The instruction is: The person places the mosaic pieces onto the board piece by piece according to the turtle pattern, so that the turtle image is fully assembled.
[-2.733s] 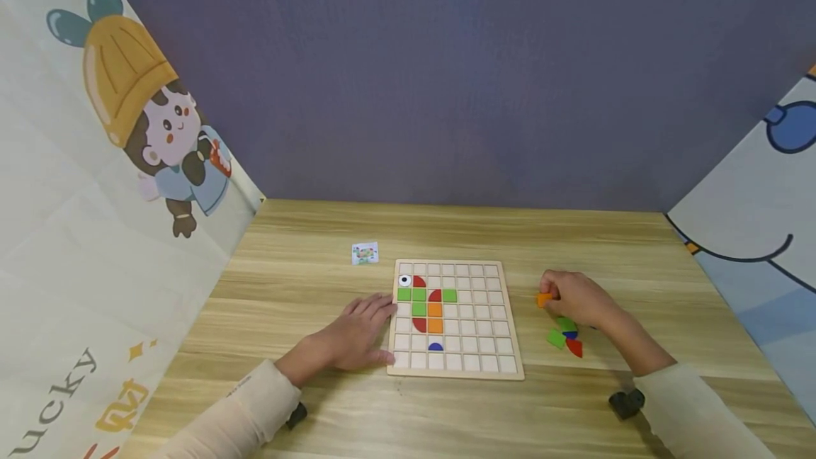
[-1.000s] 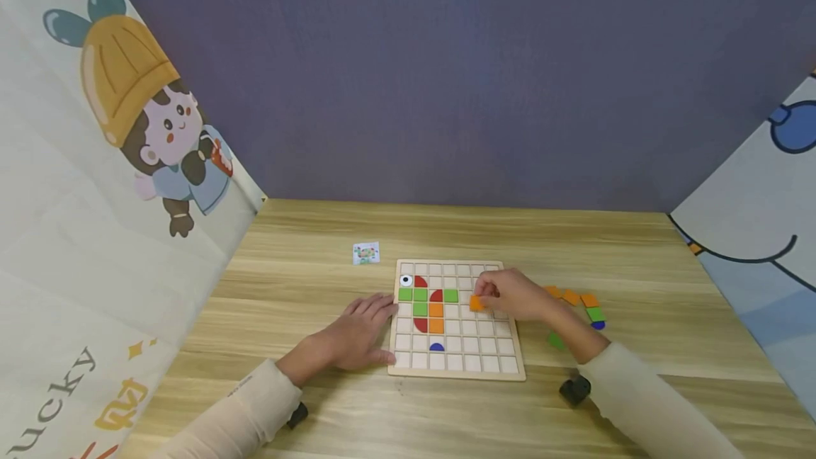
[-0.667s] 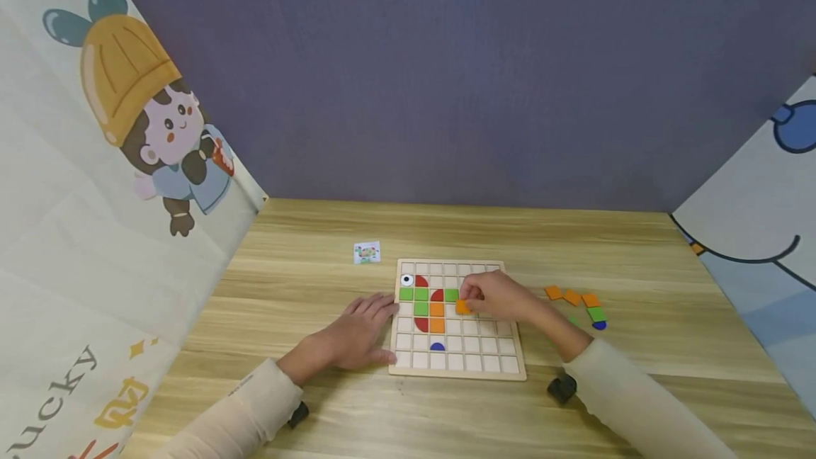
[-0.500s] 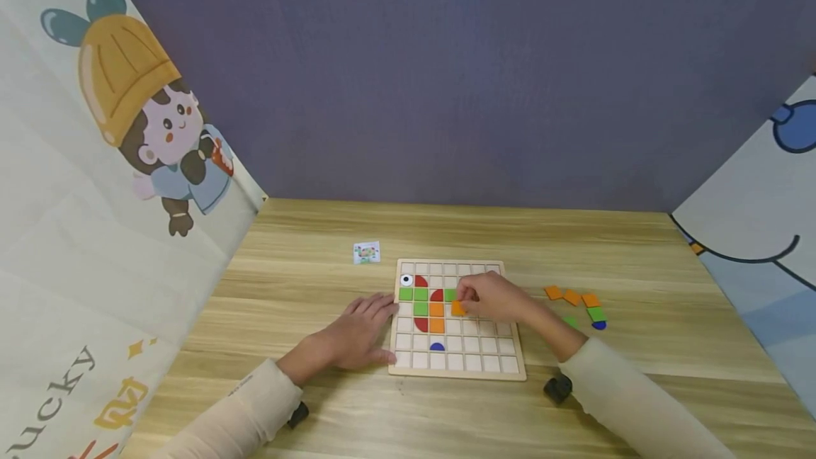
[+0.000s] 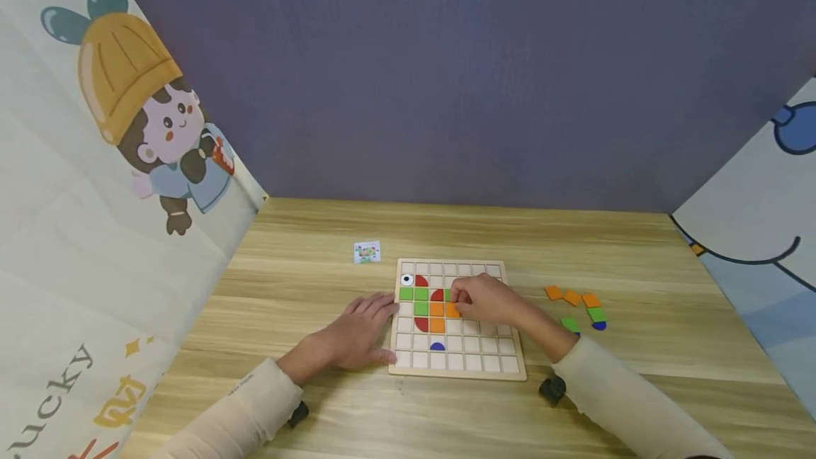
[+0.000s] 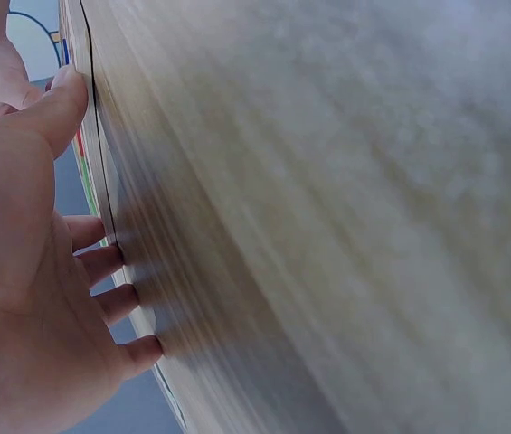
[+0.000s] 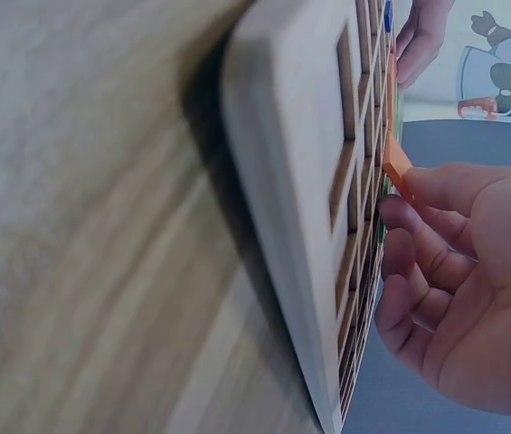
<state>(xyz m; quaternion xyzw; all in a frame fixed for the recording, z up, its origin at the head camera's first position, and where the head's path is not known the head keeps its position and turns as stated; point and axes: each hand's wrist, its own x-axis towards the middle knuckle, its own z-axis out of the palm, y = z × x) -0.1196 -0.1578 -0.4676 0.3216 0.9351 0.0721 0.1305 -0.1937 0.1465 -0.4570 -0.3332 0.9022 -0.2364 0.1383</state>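
A wooden grid board (image 5: 481, 344) lies on the table with green, red and orange tiles, a blue half-circle (image 5: 437, 347) and an eye tile (image 5: 406, 280) in its cells. My right hand (image 5: 487, 299) pinches an orange square tile (image 5: 452, 310) between thumb and fingers, over the cell right of another orange tile. In the right wrist view that orange tile (image 7: 397, 165) is tilted, one edge down at the grid. My left hand (image 5: 357, 335) rests at the board's left edge, fingers straight; the left wrist view shows its fingertips (image 6: 146, 351) against the edge.
Right of the board lie loose orange tiles (image 5: 572, 297), green tiles (image 5: 596, 314) and a blue half-circle piece (image 5: 599, 326). Behind the board's left corner is a small picture card (image 5: 366, 252). A dark panel (image 5: 446, 91) stands along the table's back.
My right hand has carried the orange tile from the loose pieces on the right, leftward over the board, down to the cell beside the other orange tile. The left hand has stayed in place.
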